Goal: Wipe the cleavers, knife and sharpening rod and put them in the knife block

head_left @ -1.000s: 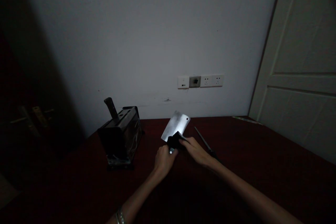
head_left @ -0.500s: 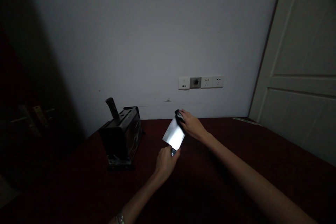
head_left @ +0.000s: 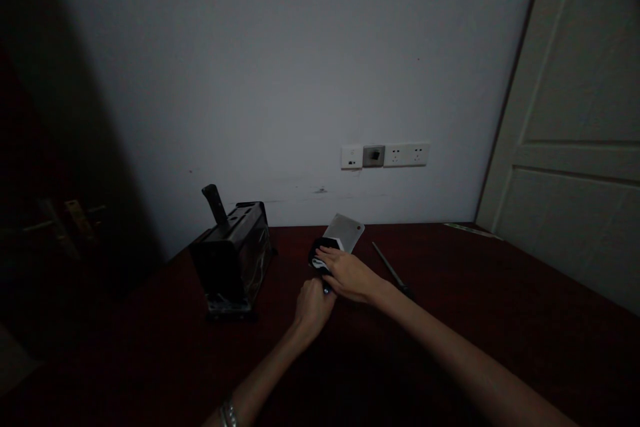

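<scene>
A cleaver (head_left: pixel 346 229) with a broad blade and a hole in its far corner points away from me over the table. My left hand (head_left: pixel 313 303) is closed round its dark handle. On the blade near the handle, my right hand (head_left: pixel 350 273) presses a dark cloth (head_left: pixel 325 245) with white patches. The fingers lie over the cloth, which hides the near part of the blade. Right of the blade, a thin rod with a dark handle (head_left: pixel 387 263), like a sharpening steel, rests on the table, partly hidden by my right forearm.
A black knife block (head_left: pixel 235 260) stands on the left with one dark knife handle (head_left: pixel 215 205) sticking up. The dark red table (head_left: pixel 450 293) meets a wall with sockets (head_left: pixel 395 155). A pale door (head_left: pixel 580 113) is at the right.
My right hand and the cloth have moved down the blade, from its far end toward the handle. The far part of the blade and the rod have come into view.
</scene>
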A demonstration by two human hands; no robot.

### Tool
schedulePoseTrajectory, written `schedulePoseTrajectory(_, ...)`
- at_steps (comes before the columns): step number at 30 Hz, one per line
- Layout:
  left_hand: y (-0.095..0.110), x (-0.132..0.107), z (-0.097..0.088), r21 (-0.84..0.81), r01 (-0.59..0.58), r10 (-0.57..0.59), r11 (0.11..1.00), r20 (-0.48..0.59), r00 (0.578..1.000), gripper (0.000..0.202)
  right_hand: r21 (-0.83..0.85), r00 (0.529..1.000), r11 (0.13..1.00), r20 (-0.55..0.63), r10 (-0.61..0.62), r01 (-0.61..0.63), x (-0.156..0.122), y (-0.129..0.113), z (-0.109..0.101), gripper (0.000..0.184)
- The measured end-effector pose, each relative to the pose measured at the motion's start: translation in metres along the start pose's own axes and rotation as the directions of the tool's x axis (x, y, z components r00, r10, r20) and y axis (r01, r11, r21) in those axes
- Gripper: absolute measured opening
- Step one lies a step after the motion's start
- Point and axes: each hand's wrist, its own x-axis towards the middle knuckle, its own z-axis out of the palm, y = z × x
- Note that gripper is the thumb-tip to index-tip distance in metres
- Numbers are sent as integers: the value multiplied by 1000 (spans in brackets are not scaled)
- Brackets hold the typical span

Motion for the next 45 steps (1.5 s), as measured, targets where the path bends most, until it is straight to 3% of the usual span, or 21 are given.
schedulePoseTrajectory(4,-3,2,2,-62,-70,71,996,25,997,26,132,1000,991,30,-8,4,-8,-12,-5,36)
schedulePoseTrajectory(6,-5,3,3,-131,-137,139,982,5,990,26,207,999,978,30,10,-16,-10,-17,-9,29)
schedulePoseTrajectory(8,-6,4,5,-173,-138,136,975,-22,990,24,287,998,956,24,59,-63,-9,-19,-11,26)
schedulePoseTrajectory(10,-6,5,6,-208,-104,100,973,-29,995,22,419,989,898,2,148,-135,-7,-17,-13,28)
schedulePoseTrajectory(12,-6,5,6,-276,-67,68,959,-5,998,25,602,956,768,-27,291,-217,-6,-13,-15,31)
schedulePoseTrajectory(14,-6,6,4,-373,-40,58,927,37,998,30,752,869,582,-26,495,-309,-9,-6,-20,33)
schedulePoseTrajectory(16,-5,8,2,-467,-9,47,884,70,996,36,839,718,398,-12,696,-370,-14,2,-26,34)
schedulePoseTrajectory(18,-5,9,0,-554,30,30,832,99,995,40,898,549,259,-25,836,-354,-20,13,-34,32)
schedulePoseTrajectory(21,-3,11,-2,-663,132,-13,737,181,983,41,962,352,162,-77,933,-219,-29,28,-46,25)
schedulePoseTrajectory(23,-2,11,-5,-701,201,-48,684,232,971,42,981,290,152,-112,950,-119,-33,36,-51,19)
schedulePoseTrajectory(25,0,10,-8,-720,252,-68,647,275,959,43,993,311,119,-110,944,-9,-37,41,-53,17)
schedulePoseTrajectory(27,1,9,-13,-740,289,-55,607,323,945,44,995,366,36,-69,928,97,-40,44,-52,18)
schedulePoseTrajectory(29,1,8,-17,-769,318,-18,554,371,928,46,984,383,-49,-21,924,172,-42,46,-51,19)
schedulePoseTrajectory(33,1,9,-22,-821,407,8,401,448,894,47,943,317,-190,99,943,272,-47,50,-47,14)
schedulePoseTrajectory(37,1,12,-23,-827,498,8,260,517,856,46,901,292,-299,208,933,315,-51,54,-42,12)
schedulePoseTrajectory(45,1,14,-28,-812,563,49,155,576,816,44,903,295,-309,220,930,300,-51,55,-30,7)
